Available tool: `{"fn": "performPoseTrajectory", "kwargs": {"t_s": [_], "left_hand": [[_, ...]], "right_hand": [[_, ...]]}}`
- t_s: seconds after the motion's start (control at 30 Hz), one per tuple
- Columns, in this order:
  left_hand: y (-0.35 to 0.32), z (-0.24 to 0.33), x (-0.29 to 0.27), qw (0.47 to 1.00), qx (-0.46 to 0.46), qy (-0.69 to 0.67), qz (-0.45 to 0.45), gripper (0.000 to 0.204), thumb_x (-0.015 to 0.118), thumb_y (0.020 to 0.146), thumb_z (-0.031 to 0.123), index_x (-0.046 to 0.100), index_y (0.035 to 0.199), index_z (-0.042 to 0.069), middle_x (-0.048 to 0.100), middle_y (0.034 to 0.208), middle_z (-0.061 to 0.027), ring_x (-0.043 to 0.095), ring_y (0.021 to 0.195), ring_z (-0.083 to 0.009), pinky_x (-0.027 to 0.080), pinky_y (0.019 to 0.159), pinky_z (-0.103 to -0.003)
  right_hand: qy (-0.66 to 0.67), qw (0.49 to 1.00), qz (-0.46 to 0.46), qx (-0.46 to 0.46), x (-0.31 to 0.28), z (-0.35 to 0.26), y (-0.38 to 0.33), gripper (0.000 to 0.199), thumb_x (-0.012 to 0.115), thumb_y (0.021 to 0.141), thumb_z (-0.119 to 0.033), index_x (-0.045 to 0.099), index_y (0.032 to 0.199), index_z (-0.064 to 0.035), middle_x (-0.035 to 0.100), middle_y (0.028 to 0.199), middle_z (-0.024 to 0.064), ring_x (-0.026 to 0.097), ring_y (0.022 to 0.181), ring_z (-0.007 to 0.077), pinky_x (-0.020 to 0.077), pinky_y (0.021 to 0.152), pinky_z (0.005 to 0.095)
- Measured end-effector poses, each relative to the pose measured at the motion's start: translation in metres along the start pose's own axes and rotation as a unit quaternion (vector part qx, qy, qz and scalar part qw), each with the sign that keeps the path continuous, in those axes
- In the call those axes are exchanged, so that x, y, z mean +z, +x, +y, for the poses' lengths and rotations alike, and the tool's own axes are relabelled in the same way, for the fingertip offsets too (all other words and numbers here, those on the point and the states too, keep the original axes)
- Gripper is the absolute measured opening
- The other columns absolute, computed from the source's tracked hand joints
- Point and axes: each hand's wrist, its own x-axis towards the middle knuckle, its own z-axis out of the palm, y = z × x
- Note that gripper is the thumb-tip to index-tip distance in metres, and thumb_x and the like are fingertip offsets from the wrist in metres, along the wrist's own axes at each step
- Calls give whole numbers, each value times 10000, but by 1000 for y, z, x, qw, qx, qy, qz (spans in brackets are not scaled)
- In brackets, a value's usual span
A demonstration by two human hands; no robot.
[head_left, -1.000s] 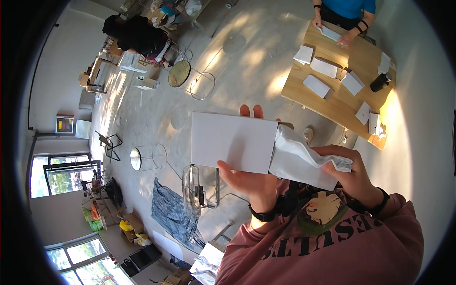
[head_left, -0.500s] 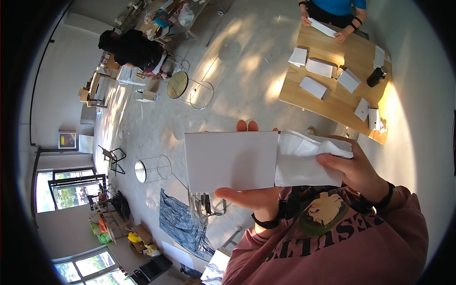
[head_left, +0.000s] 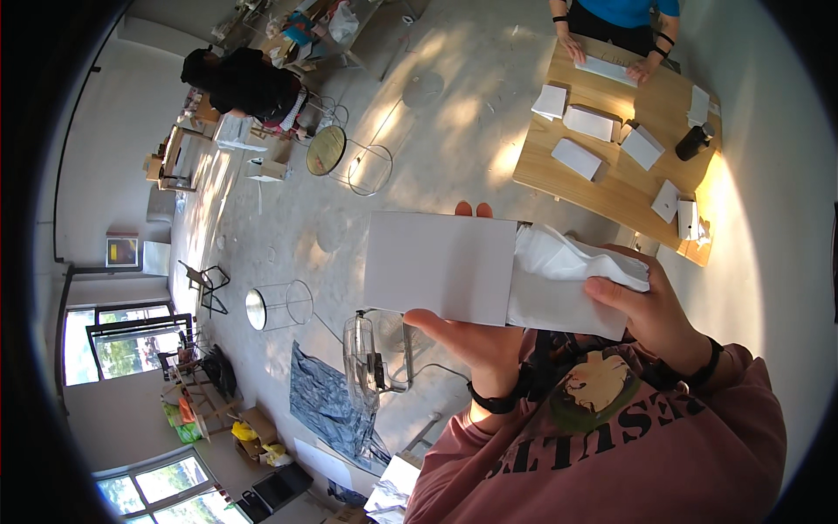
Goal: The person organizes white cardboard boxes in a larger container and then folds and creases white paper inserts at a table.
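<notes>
Single head-worn fisheye, steeply downward, close over chest; floor seemingly far below, rim dark.

A flat white rectangular box (head_left: pixel 439 269) is held up at the centre of the view, gripped from below by the left hand (head_left: pixel 471 336). White crumpled wrapping paper (head_left: pixel 567 279) protrudes from its right-hand open end and is pinched by the right hand (head_left: pixel 655 306).

On the wooden table (head_left: pixel 628 188) at upper right, several further white boxes are laid flat and apart: one (head_left: pixel 550 101) near the left edge, one (head_left: pixel 591 122) beside it, one (head_left: pixel 578 159) nearer the front, one (head_left: pixel 643 146) in the middle, and a smaller one (head_left: pixel 666 201) towards the right end.

A small framed picture (head_left: pixel 121 251) is seen against the left wall.
</notes>
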Motion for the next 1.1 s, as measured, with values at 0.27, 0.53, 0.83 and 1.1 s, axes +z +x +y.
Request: {"fn": "performPoseTrajectory", "kwargs": {"t_s": [0.27,0.53,0.83,1.1], "left_hand": [[-1,-6,13,981,-50,129,137,660,455,876,537,349,1332,72,410,1336,-146,386,1248,-293,351,1016,-411],[-23,-1,-18,976,-75,-58,197,444,488,866,356,470,1214,82,548,1151,-68,529,1066,-233,421,910,-374],[-46,32,-67,982,-107,122,94,441,658,739,81,503,1148,32,563,1070,-77,542,1023,-207,419,897,-364],[-84,66,-87,955,-228,187,-8,406,659,738,67,542,1111,-40,606,1030,-97,580,919,-183,453,813,-325]], "right_hand": [[-207,964,-6,-163,8,-8,-7,272,527,899,-72,556,1155,15,644,974,100,562,881,92,448,769,246],[-246,959,-42,-134,-4,-22,-5,278,524,881,-28,564,1153,9,645,1006,106,569,924,101,444,798,247],[-318,941,-88,-75,-39,-72,9,269,597,834,-49,604,1099,-3,655,998,88,606,906,140,460,809,271],[-452,844,-238,-162,-55,-104,5,277,612,822,-64,618,1098,-42,651,1058,90,627,912,192,457,806,272]]}}
